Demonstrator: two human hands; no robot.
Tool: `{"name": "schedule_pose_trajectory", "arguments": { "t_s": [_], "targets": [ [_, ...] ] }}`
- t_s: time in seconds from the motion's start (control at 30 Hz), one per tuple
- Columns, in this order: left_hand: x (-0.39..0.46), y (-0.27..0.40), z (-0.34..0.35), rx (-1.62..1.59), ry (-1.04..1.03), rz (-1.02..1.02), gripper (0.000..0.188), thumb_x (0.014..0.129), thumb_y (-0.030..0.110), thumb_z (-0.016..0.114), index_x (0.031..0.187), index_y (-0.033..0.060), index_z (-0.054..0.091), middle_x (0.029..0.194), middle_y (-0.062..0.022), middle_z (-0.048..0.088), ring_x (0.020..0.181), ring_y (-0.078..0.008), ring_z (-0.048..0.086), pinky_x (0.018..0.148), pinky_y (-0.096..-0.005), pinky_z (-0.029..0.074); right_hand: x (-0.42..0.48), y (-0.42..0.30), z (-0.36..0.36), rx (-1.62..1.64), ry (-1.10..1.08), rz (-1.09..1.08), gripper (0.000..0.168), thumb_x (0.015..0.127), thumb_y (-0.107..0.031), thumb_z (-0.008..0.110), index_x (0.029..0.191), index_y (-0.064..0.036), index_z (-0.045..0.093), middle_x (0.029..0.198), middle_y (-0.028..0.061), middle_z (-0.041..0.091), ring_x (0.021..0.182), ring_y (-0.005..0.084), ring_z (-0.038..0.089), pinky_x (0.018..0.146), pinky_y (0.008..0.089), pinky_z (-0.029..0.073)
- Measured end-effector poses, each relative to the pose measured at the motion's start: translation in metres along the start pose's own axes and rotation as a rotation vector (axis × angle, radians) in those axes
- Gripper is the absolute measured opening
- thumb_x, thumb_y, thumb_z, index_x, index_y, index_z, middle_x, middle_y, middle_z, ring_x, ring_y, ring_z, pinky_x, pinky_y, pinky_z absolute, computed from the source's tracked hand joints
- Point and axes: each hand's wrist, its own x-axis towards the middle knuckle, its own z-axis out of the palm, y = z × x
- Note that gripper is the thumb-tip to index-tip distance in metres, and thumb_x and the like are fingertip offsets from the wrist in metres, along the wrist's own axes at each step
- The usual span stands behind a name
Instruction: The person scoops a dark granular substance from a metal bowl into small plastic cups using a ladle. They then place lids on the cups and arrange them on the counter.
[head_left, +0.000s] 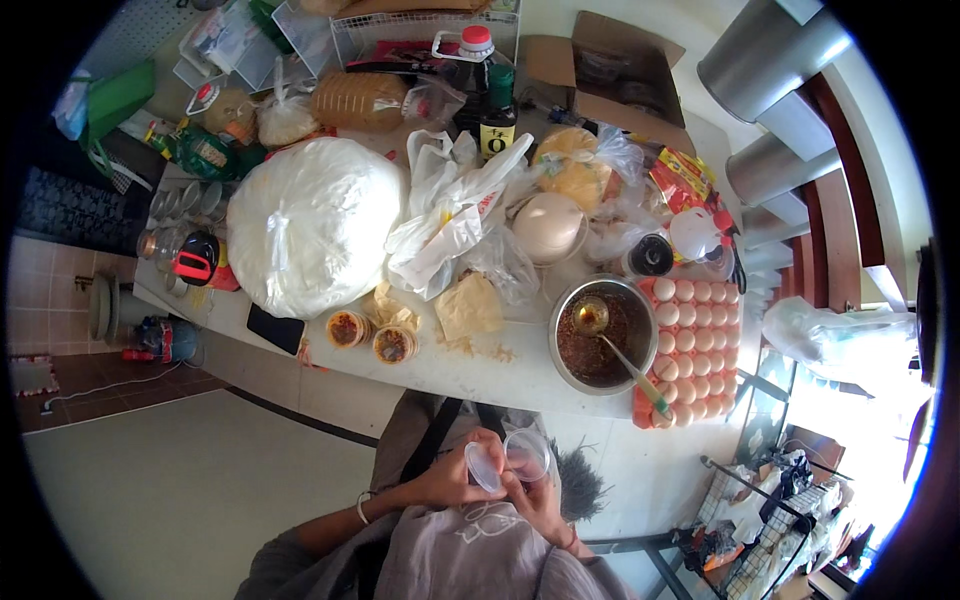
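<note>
Near my lap, in front of the table edge, my left hand (465, 469) holds a clear round plastic lid (482, 466). Close beside it, my right hand (536, 499) grips a small clear plastic cup (527, 454), its round mouth turned up. The fingers of both hands nearly meet. On the table ahead stand short stacks of clear cups (349, 330) with red chili sauce in them. To their right is a steel pot (556, 337) of dark red chili sauce, with a ladle (622, 356) resting in it, its green-tipped handle over the rim.
A pink tray (643, 416) of eggs stands right of the pot. Brown paper (469, 306), a dark phone-like slab (276, 328) and a large stuffed white bag (315, 225) lie on the table. Bottles, plastic bags and a cardboard box (551, 64) crowd its back.
</note>
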Motion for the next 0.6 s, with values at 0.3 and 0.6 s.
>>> {"name": "schedule_pose_trajectory", "arguments": {
  "t_s": [0.3,0.6],
  "targets": [
    [-0.008,0.006,-0.001,-0.139,-0.063,-0.241,0.054,0.078,0.015,0.072,0.122,0.0060,0.042,0.117,-0.0064,0.049,0.110,-0.0168,0.049,0.087,-0.0301,0.045,0.005,-0.011,-0.006,-0.049,0.138,-0.028,0.018,0.078,-0.011,0.065,0.094,-0.003,0.063,0.091,0.0122,0.059,0.087,0.0260,0.058,0.076,0.0339,0.045],
    [-0.007,-0.006,0.004,-0.418,0.029,-0.250,0.044,0.086,0.008,0.061,0.124,0.0026,0.041,0.107,-0.0069,0.053,0.095,-0.0131,0.056,0.081,-0.0271,0.048,0.012,-0.011,0.005,0.224,0.260,0.070,0.017,0.085,-0.009,0.060,0.099,0.001,0.059,0.091,0.0049,0.062,0.083,0.0118,0.056,0.073,0.0265,0.046]
  ]
}}
